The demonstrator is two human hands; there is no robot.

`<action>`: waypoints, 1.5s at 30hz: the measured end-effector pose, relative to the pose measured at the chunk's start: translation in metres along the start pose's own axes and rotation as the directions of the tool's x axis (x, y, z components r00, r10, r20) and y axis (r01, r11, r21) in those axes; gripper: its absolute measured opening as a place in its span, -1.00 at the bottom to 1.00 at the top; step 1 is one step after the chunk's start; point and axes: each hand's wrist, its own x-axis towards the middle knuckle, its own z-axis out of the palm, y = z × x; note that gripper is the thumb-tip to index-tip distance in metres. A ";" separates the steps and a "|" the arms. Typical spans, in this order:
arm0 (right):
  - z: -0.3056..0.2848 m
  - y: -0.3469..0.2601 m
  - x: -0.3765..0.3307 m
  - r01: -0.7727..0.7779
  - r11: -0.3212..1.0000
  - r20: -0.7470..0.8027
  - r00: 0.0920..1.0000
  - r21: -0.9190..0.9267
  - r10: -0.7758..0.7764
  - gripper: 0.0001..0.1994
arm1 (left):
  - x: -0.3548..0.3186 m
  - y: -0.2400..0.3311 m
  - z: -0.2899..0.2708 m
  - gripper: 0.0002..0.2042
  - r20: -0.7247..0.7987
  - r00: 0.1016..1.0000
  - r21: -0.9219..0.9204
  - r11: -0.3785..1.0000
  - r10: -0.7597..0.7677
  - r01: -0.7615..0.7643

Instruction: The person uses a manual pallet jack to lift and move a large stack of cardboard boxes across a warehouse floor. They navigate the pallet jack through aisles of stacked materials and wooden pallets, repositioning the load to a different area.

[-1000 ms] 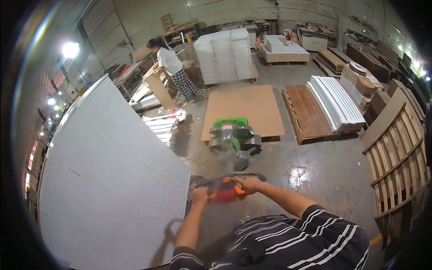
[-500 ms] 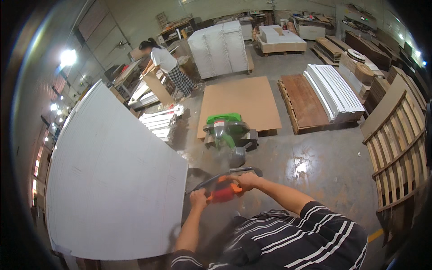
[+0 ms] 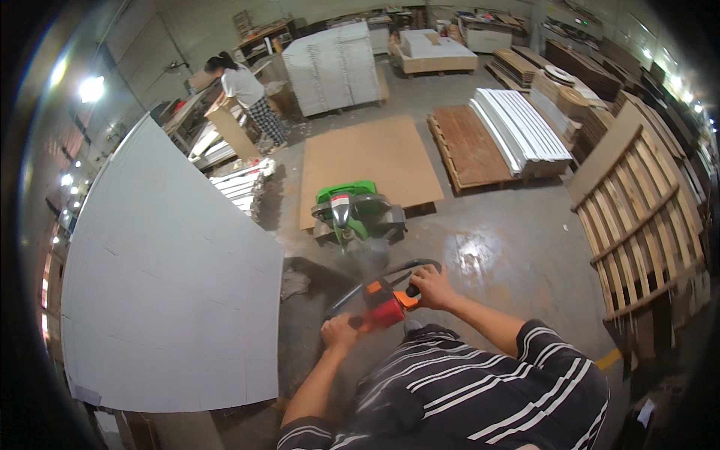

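I stand behind a green pallet truck (image 3: 349, 206) with a black loop-shaped tiller handle (image 3: 352, 298). The handle's middle is red and orange (image 3: 384, 309). My left hand (image 3: 340, 332) is closed around the left grip. Around the right grip my right hand (image 3: 433, 286) is closed, with a black knob showing beside the thumb. The handle is tilted, its right end farther from me than its left. The truck's forks are out of sight, beyond its body, where a flat brown board (image 3: 371, 157) lies low.
A tall stack of white sheets (image 3: 172, 277) stands close on my left. Right of the truck are a pallet with a brown board (image 3: 469, 146) and white strips (image 3: 519, 131). Slatted pallets (image 3: 637, 225) lean at far right. A co-worker (image 3: 244, 90) stands back left beside a wrapped white stack (image 3: 334, 69).
The handle has swung, its right end moving away to the right and its left end nearer me. My hands stay on it. The surroundings have shifted leftward and up in view.
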 end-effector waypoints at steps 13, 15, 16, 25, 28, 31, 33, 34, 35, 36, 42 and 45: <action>-0.095 -0.058 -0.164 -0.129 0.990 0.260 0.959 0.059 0.110 -0.33 | -0.138 0.098 -0.089 -0.75 0.055 0.996 -0.057 0.996 0.073 -0.069; -0.105 -0.063 -0.196 -0.129 0.989 0.270 0.957 0.067 0.107 -0.31 | -0.162 0.119 -0.107 -0.74 0.194 0.980 -0.021 0.999 0.050 -0.047; -0.109 -0.064 -0.215 -0.117 0.991 0.259 0.961 0.063 0.097 -0.30 | -0.176 0.131 -0.114 -0.74 0.277 0.960 0.006 0.999 0.036 -0.039; -0.134 -0.065 -0.411 -0.130 0.991 0.318 0.939 -0.017 0.129 -0.21 | -0.332 0.242 -0.142 -0.69 0.478 0.860 -0.134 0.983 0.178 -0.130; -0.144 -0.064 -0.487 -0.087 0.993 0.282 0.957 0.075 0.062 -0.23 | -0.399 0.277 -0.145 -0.65 0.489 0.856 -0.106 0.986 0.166 -0.131; -0.142 -0.069 -0.574 -0.147 0.989 0.287 0.949 0.027 0.133 -0.29 | -0.474 0.318 -0.148 -0.67 0.489 0.856 -0.151 0.983 0.167 -0.106; -0.143 -0.071 -0.633 -0.162 0.986 0.275 0.947 -0.029 0.163 -0.31 | -0.526 0.345 -0.151 -0.71 0.468 0.860 -0.218 0.970 0.203 -0.111; -0.141 -0.074 -0.661 -0.160 0.984 0.267 0.948 -0.076 0.175 -0.32 | -0.550 0.358 -0.151 -0.72 0.404 0.876 -0.266 0.950 0.263 -0.162; -0.139 -0.077 -0.687 -0.165 0.982 0.269 0.946 -0.089 0.183 -0.34 | -0.574 0.369 -0.151 -0.75 0.397 0.881 -0.276 0.949 0.259 -0.154; -0.139 -0.081 -0.713 -0.227 0.958 0.330 0.903 -0.177 0.275 -0.37 | -0.597 0.380 -0.150 -0.79 0.336 0.896 -0.312 0.932 0.292 -0.187; -0.155 -0.130 -0.856 -0.162 0.987 0.333 0.930 -0.009 0.156 -0.44 | -0.715 0.406 -0.162 -0.79 0.543 0.763 -0.336 0.923 0.352 -0.187; -0.164 -0.180 -0.902 -0.304 0.933 0.461 0.812 -0.192 0.359 -0.37 | -0.772 0.404 -0.174 -0.82 0.476 0.784 -0.353 0.903 0.398 -0.244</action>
